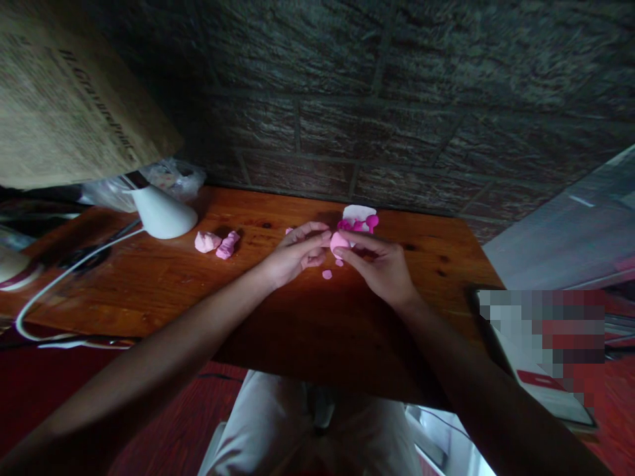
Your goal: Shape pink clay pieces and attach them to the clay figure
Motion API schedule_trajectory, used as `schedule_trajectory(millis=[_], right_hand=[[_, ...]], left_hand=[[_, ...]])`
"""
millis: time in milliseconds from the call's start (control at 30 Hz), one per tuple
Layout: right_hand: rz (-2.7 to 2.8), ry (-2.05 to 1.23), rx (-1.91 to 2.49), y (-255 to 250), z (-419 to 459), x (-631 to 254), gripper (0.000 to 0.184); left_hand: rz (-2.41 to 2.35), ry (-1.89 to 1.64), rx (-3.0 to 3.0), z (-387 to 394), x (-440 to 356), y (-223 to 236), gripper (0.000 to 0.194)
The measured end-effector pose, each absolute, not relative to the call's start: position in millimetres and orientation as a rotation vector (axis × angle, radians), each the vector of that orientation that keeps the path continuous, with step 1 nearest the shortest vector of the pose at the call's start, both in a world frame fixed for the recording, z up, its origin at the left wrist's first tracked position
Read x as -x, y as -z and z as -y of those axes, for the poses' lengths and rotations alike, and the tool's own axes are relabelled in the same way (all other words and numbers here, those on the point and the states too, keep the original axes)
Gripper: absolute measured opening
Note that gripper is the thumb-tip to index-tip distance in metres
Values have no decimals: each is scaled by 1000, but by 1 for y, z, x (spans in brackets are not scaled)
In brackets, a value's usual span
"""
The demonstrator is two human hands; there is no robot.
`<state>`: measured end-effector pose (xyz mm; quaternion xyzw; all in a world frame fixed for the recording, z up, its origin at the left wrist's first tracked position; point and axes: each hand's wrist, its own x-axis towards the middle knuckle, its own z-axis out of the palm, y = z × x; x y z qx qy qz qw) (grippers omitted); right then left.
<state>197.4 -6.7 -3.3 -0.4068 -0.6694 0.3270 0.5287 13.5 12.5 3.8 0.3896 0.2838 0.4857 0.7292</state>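
Over the middle of a wooden table (307, 330), my left hand (296, 254) and my right hand (380, 261) pinch one pale pink lump of clay (338, 242) between their fingertips. Small pink crumbs (327, 274) lie on the wood just below it. Behind the lump is a white sheet (358, 213) with bright magenta clay pieces (364, 223) on it. Two more pale pink clay lumps (217, 242) rest to the left, apart from both hands.
A white lamp base (163, 213) with its cord (49, 291) stands at the back left beside a crumpled plastic bag (173, 177). A newspaper-print shade (64, 106) hangs above it. A dark stone wall (397, 99) backs the table. A tablet-like object (540, 387) lies right.
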Motion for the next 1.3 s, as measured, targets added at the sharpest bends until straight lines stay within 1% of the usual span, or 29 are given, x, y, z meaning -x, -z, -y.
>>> schedule_trajectory(millis=[200, 433, 533, 667, 733, 800, 867, 1133, 1300], right_hand=[[1498, -855, 1048, 5, 7, -196, 31], [1481, -902, 1020, 6, 7, -195, 27], [1511, -876, 1005, 3, 8, -195, 27], [1529, -734, 1022, -3, 10, -196, 31], [1504, -735, 1019, -5, 10, -196, 28], [1465, -819, 991, -5, 10, -196, 23], [1424, -915, 961, -4, 9, -196, 22], [1270, -1228, 943, 2, 1, -198, 38], [1178, -1377, 875, 3, -1, -200, 30]], left_hand=[[-606, -1001, -886, -10, -10, -6, 40], [-574, -974, -934, -11, -6, -3, 44], [-590, -1005, -907, -12, -7, -6, 40], [-618, -1047, -891, -12, -10, -10, 33], [-617, -1043, -909, -11, -10, -10, 33], [-612, -1035, -939, -9, -10, -10, 35], [-599, -1022, -982, -8, -9, -10, 37], [-565, -1034, -1177, -8, -9, -8, 42], [-590, -1033, -1240, -7, -10, -9, 43]])
